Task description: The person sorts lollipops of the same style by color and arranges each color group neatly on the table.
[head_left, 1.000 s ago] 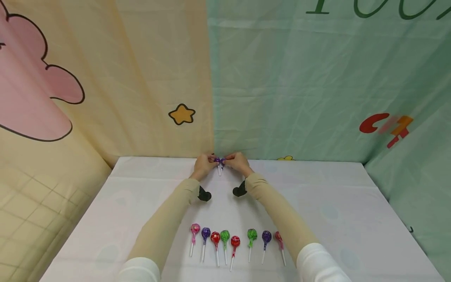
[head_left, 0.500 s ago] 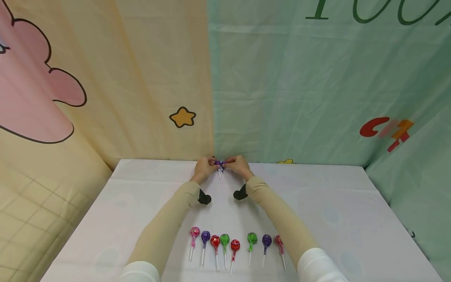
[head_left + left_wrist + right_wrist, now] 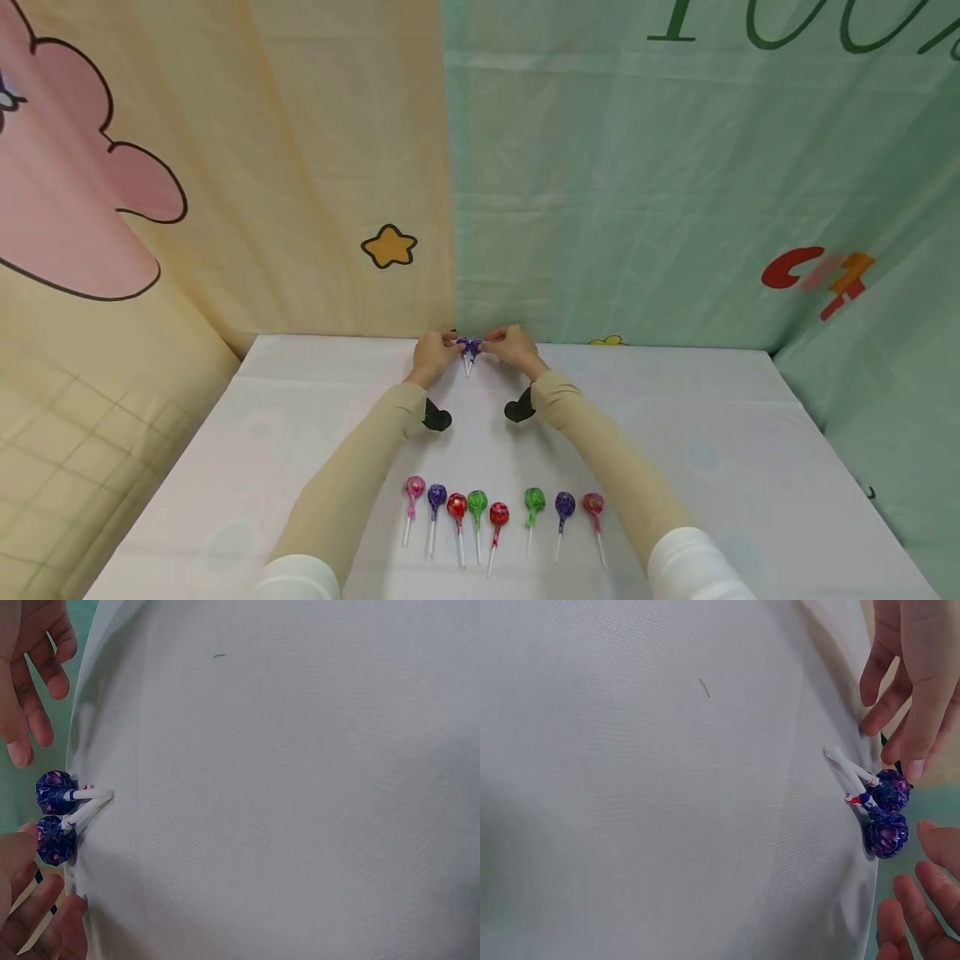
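Note:
Two purple-wrapped lollipops lie at the table's far edge, their white sticks meeting in a V that points back toward the person. My left hand (image 3: 432, 357) is at the left lollipop (image 3: 56, 841), thumb tip against its head, pinching it; the index finger is mostly hidden. Close to the right lollipop (image 3: 886, 835), my right hand (image 3: 513, 346) holds nothing. A small gap separates its loosely bent fingers (image 3: 911, 907) from that wrapper in the right wrist view.
Nearer the person lies a row of lollipops: pink (image 3: 415, 486), purple (image 3: 437, 496), red (image 3: 457, 506), green (image 3: 477, 502), and another red (image 3: 498, 513). Beyond a gap come green (image 3: 535, 500), purple (image 3: 565, 504) and pink (image 3: 593, 504). A printed curtain (image 3: 600, 208) hangs behind the white table (image 3: 675, 450).
My right hand has drawn slightly away to the right from the right purple lollipop, its forearm shifting right too. The left hand stays in place. The near row of lollipops keeps its layout.

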Motion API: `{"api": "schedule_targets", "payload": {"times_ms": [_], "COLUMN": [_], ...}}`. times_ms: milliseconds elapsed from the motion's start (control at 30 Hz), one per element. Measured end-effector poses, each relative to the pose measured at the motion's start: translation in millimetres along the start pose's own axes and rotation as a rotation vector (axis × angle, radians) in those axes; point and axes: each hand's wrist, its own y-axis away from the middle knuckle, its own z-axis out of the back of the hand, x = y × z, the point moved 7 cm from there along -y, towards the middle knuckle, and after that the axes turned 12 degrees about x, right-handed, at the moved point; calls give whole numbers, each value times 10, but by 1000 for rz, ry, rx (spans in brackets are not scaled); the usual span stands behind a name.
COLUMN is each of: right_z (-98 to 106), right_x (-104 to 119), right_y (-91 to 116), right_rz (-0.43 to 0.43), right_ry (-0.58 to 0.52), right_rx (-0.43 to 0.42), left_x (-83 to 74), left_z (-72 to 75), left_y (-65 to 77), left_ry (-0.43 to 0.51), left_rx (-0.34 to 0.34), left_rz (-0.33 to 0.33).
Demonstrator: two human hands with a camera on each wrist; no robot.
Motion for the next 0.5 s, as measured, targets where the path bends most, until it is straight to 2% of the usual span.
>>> {"api": "schedule_targets", "payload": {"times_ms": [233, 400, 500], "right_z": [85, 117, 121], "right_x": [26, 74, 121], "right_y": [100, 191, 241], "right_rz": [4, 24, 38], "right_ry": [-12, -8, 3], "right_rx": [4, 0, -7], "left_x": [-39, 10, 36], "left_z": [61, 127, 178], "left_y": [66, 166, 232], "left_ry": [-42, -43, -37], "left_rx": [1, 14, 13], "left_rz": [32, 59, 38]}}
